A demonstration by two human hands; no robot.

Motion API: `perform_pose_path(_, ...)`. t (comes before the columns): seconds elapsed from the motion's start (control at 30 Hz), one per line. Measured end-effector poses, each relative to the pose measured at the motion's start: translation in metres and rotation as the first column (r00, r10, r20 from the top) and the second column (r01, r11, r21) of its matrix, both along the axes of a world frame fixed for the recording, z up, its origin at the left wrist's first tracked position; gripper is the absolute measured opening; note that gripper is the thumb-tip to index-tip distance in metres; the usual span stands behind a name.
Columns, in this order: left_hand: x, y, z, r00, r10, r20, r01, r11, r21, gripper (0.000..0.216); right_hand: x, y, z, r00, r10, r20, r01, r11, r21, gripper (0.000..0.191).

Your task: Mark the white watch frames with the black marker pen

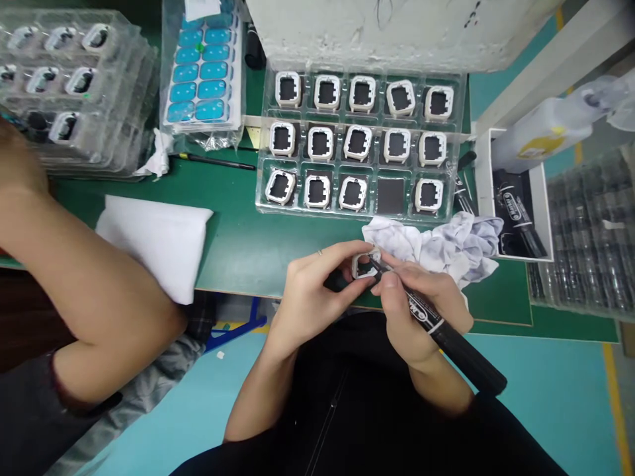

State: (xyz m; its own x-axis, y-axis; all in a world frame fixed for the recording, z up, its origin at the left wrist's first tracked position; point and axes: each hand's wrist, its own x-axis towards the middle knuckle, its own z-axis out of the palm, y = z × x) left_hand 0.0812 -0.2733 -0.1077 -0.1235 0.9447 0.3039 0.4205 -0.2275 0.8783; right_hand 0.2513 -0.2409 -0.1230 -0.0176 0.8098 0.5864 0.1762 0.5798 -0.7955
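Just in front of the clear tray [322,213], left hand [315,284] pinching a small white frame [356,265], right hand [407,328] gripping a black marker [466,357], tip at the frame, crumpled cloth [451,250] beside the tray, white box [545,215] to the tray's right

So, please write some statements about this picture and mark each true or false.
1. The right hand holds a black marker. True.
2. The left hand holds a crumpled cloth. False: it holds a white frame.
3. The clear tray ahead is full of frames. False: one slot in the nearest row lacks one.
4. The marker's tip is at the held frame. True.
5. A bottle is right of that tray. True.
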Motion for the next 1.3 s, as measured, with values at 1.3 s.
perform_pose_path(1.3,-0.002,-0.004,-0.001,0.999,-0.03,-0.031,0.028,0.998,-0.05,0.038,-0.003,0.003,0.016,0.989,-0.043,0.139,0.045,0.999,-0.009,0.011)
